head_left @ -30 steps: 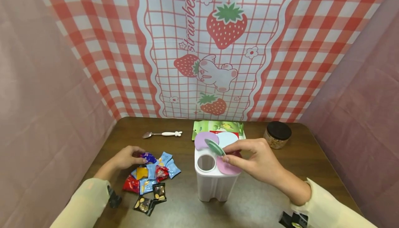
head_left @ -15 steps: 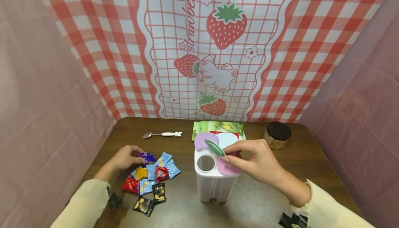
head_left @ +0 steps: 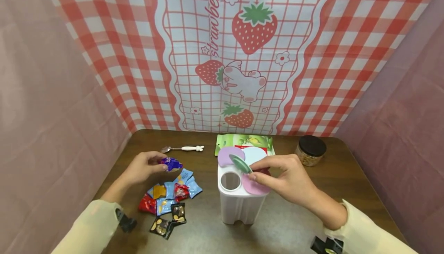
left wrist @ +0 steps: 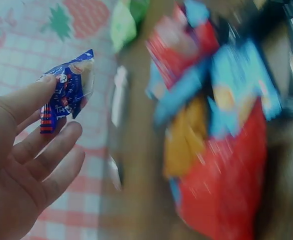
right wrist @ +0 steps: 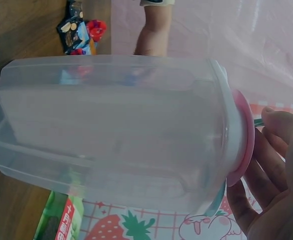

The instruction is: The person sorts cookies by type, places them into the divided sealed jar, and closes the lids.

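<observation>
My left hand (head_left: pixel 145 167) pinches a blue-purple wrapped candy (head_left: pixel 171 164) above the table; the left wrist view shows the same candy (left wrist: pixel 69 86) between thumb and fingers. Below it lies a pile of wrapped snacks: light blue packets (head_left: pixel 193 187), red packets (head_left: pixel 147 204), a gold one (head_left: pixel 159 191) and black ones (head_left: pixel 161 227). My right hand (head_left: pixel 289 175) pinches a green lid (head_left: pixel 240 164), tilted up over a tall translucent container (head_left: pixel 241 207). The container's near-left round opening (head_left: pixel 230 181) is uncovered. Purple, pale blue and pink lids (head_left: pixel 254 184) cover its other openings.
Behind the container lies a green packet (head_left: pixel 246 140) with a red label. A jar (head_left: pixel 311 150) with a black lid stands at the back right. At the back left lies a fork-like utensil (head_left: pixel 184 148) with a white handle. Curtains enclose the table.
My left hand has lifted the blue-purple candy off the pile, up and slightly to the right. My right hand holds the green lid in the same place.
</observation>
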A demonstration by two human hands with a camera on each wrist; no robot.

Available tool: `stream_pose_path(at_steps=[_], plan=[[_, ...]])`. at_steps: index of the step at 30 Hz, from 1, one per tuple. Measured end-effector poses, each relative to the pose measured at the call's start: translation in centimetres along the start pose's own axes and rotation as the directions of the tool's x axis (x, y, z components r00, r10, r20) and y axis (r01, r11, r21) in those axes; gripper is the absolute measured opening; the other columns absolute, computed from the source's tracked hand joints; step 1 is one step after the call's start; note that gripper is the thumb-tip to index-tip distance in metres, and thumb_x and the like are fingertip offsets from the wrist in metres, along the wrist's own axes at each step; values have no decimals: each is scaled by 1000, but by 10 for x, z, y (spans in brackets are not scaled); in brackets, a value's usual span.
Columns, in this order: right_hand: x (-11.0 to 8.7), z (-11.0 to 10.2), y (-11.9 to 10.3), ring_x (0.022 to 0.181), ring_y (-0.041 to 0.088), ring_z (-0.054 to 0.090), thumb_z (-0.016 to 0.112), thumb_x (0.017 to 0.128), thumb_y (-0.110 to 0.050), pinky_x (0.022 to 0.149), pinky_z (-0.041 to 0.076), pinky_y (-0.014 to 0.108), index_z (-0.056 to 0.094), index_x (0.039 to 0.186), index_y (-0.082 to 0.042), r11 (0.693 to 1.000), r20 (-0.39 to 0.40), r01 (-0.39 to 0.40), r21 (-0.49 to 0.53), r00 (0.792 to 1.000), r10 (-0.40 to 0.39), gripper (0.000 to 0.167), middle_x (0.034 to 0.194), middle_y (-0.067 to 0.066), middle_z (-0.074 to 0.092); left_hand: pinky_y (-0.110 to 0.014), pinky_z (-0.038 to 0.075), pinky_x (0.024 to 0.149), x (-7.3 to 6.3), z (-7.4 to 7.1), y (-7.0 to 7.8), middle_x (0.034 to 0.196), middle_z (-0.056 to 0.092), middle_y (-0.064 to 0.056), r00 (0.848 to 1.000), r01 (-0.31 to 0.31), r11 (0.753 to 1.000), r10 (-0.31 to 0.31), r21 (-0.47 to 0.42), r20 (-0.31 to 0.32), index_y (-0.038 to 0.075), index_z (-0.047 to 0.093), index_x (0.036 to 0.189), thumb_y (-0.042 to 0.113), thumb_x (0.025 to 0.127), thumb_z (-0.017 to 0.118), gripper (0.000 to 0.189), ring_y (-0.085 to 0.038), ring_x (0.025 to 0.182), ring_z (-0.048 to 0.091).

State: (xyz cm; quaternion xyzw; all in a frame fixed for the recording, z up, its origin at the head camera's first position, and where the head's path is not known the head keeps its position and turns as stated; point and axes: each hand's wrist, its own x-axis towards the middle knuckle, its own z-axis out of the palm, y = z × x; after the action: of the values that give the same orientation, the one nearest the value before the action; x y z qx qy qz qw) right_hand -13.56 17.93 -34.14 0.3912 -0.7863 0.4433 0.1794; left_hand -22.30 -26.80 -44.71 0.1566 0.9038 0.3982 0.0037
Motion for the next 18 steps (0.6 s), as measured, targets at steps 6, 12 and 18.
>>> stream_pose_path(at_steps=[6,12,18], plan=[[-1,0,-1,71,2,67,87,80,-6,62,54,19,80,94,-20,1000,-7,-12,-3,1000,12,21,84,-10,77,-26,59,70,3,-1,39,102,75,-12,998,-68,993,67,-101,-20,3,74,119,18,90,80,33,-17,82,69],[-1,0,0,73,2,68,87,81,-7,63,55,20,81,94,-21,999,0,-33,-14,999,33,21,86,-12,77,-27,60,74,1,-1,86,107,73,-10,986,-164,963,163,-214,-23,5,75,120,14,91,79,31,-17,87,70],[-1,0,0,74,3,69,87,81,-8,62,54,19,81,97,-21,998,1,-66,-10,998,66,22,89,-12,78,-32,61,76,-5,5,128,109,73,-9,970,-231,906,243,-355,-12,8,76,120,9,91,78,29,-21,89,71]])
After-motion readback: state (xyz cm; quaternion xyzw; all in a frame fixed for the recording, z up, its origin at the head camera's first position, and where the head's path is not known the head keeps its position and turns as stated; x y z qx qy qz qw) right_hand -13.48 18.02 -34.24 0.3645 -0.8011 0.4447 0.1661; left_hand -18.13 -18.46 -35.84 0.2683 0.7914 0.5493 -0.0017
